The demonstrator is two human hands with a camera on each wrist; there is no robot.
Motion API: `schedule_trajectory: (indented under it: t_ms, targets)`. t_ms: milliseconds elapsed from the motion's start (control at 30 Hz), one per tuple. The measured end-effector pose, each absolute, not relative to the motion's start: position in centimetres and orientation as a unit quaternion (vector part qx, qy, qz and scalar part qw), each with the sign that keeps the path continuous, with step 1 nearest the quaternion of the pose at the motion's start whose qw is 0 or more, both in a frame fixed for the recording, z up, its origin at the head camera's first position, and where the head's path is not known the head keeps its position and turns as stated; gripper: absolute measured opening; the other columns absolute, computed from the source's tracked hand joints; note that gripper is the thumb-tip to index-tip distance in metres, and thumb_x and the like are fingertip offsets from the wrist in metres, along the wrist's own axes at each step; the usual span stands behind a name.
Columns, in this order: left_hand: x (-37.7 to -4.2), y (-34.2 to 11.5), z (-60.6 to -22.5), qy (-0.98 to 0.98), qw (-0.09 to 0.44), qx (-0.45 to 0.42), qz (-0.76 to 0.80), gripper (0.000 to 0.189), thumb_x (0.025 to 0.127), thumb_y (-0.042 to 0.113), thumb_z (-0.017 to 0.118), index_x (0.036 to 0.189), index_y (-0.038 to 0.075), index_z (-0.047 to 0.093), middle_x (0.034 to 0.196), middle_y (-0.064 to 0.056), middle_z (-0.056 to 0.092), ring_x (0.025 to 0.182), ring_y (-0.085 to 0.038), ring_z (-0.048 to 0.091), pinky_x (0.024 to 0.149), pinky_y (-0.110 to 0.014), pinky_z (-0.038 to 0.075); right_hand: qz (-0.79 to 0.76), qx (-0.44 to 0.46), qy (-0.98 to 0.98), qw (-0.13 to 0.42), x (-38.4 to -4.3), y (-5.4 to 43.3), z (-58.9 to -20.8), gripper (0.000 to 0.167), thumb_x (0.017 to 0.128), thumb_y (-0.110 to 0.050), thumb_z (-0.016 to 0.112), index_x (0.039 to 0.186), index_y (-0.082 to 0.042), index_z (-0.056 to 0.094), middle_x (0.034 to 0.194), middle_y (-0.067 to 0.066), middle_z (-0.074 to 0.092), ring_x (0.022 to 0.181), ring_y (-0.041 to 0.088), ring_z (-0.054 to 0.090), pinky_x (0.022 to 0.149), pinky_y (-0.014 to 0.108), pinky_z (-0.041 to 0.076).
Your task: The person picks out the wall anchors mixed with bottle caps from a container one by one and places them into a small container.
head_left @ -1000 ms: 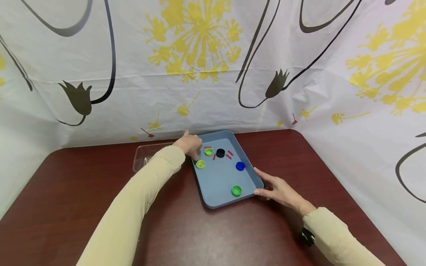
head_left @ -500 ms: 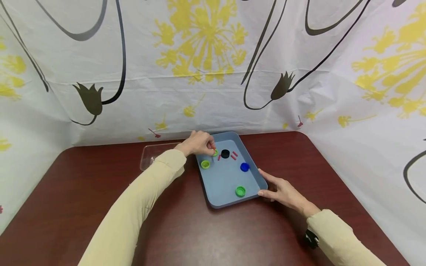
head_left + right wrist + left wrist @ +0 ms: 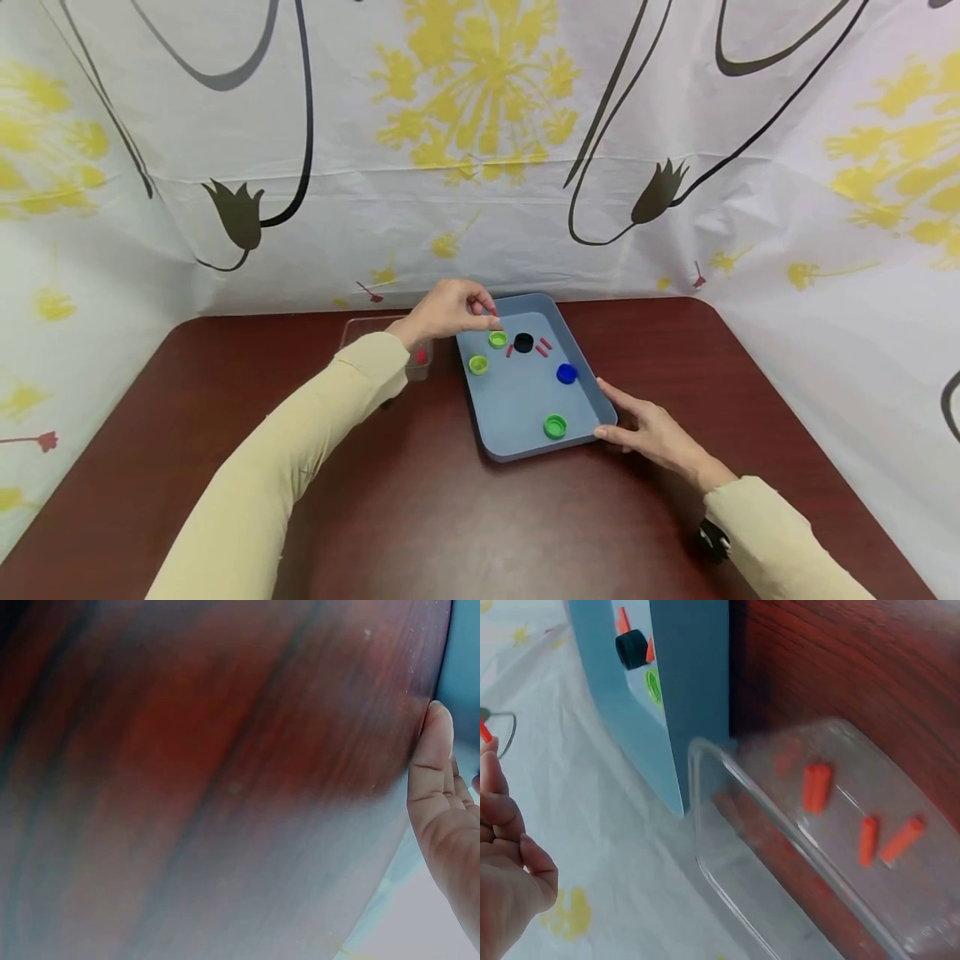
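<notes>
While pinching a red stick (image 3: 493, 313) between thumb and fingertip of the left hand (image 3: 447, 312), other fingers curled, hovers over the far left end of the blue-grey tray (image 3: 517, 400), near the middle of the head view. Has shifted within the last half second from right over the lime bottle cap (image 3: 498, 340) to slightly beyond, uncovering that cap. Suggests a piece in mid-handling, not yet set down. Under the thumb, a second bit of red (image 3: 497, 328), too small to tell whether held or lying.

Braces the tray's lower right corner with the right hand (image 3: 654, 433), thumb on the near wall, fingers spread away along the right wall.

Inside, below the lime one, a yellow-green cap (image 3: 478, 364); to the right, a black cap (image 3: 523, 342) flanked by three loose red sticks (image 3: 542, 352); farther right, a blue cap (image 3: 567, 373); toward the bottom, a green cap (image 3: 555, 427). Left of the tray, partly behind the sleeve, a clear plastic box (image 3: 742, 776) with more red sticks inside.
</notes>
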State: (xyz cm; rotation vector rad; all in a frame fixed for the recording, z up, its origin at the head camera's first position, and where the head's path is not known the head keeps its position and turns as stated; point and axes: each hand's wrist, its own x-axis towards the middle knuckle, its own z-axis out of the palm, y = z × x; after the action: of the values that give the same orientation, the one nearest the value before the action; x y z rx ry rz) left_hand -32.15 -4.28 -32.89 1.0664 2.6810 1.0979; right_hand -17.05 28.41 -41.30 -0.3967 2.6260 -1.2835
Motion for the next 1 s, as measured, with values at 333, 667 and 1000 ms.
schedule_trajectory:
  t_ms: [333, 667, 1000]
  targets:
    - [-31.7, -9.4, -34.1, 0.887, 0.005, 0.251, 0.387, 0.015, 0.085, 0.028, 0.069, 0.090, 0.014, 0.068, 0.078, -0.001, 0.059, 0.066, -0.016, 0.052, 0.064, -0.029, 0.044, -0.417, -0.134, 0.895, 0.086, -17.2, 29.0, -41.1, 0.078, 0.086, -0.026, 0.069, 0.149, -0.011, 0.025, 0.113, 0.021, 0.057, 0.062, 0.013, 0.058, 0.057, 0.028, 0.049]
    - [-31.4, -13.7, -36.4, 0.930, -0.019, 0.213, 0.299, 0.016, 0.082, 0.029, 0.071, 0.086, 0.014, 0.070, 0.072, 0.003, 0.062, 0.057, -0.012, 0.049, 0.060, -0.027, 0.037, -0.418, -0.138, 0.894, 0.084, -17.4, 28.8, -41.7, 0.078, 0.086, -0.026, 0.069, 0.149, -0.008, 0.026, 0.132, 0.028, 0.045, 0.065, 0.015, 0.060, 0.058, 0.028, 0.050]
    - [-31.1, -15.0, -36.9, 0.948, 0.032, 0.224, 0.222, 0.014, 0.083, 0.029, 0.071, 0.087, 0.015, 0.071, 0.069, 0.007, 0.062, 0.070, -0.011, 0.054, 0.081, -0.042, 0.029, -0.425, -0.138, 0.890, 0.088, -17.3, 28.6, -41.7, 0.079, 0.086, -0.027, 0.068, 0.149, -0.009, 0.024, 0.130, 0.027, 0.047, 0.068, 0.016, 0.061, 0.059, 0.027, 0.051]
